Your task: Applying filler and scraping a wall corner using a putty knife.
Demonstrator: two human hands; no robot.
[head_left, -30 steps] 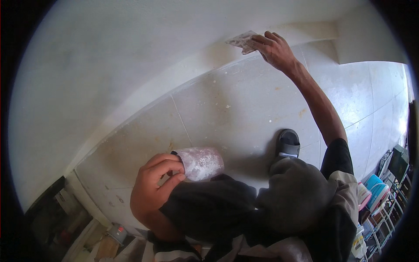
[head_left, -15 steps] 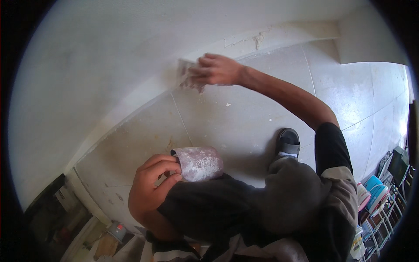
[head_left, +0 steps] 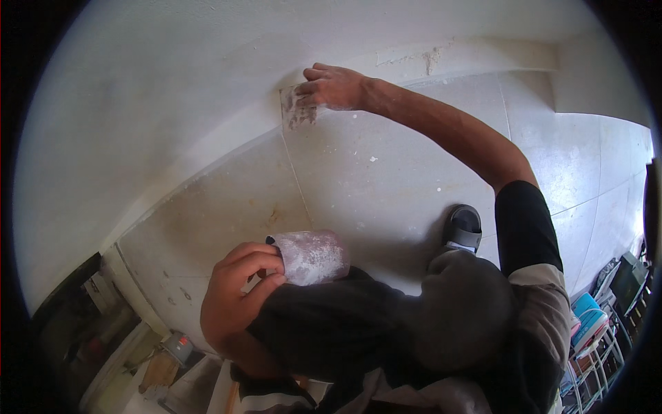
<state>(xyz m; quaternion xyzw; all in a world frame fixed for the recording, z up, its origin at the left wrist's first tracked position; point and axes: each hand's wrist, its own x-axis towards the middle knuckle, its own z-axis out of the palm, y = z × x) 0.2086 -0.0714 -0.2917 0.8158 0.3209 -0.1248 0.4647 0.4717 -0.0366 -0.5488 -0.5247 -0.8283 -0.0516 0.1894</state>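
Observation:
My right hand (head_left: 334, 87) reaches out to the base of the white wall. Its fingers are closed on a thin, square-cornered plate (head_left: 298, 116) with brownish and whitish smears, set against the low ledge where wall meets floor. Whether the plate is a scraper or a stiff sheet, I cannot tell. Close to me, over my dark-clothed leg, my left hand (head_left: 238, 293) pinches the edge of a curled sheet of sandpaper (head_left: 314, 259). That sheet is reddish-brown and coated with white dust.
A rough, chipped patch (head_left: 432, 61) marks the wall's lower edge. White specks lie on the grey tiled floor (head_left: 386, 200). My sandalled foot (head_left: 463, 224) stands at right. Folding chairs (head_left: 592, 331) lean at the far right; a grey box (head_left: 178, 347) sits at lower left.
My right hand has moved slightly up with the plate, which is now less blurred. The left hand keeps its hold on the sandpaper. The view has shifted a little.

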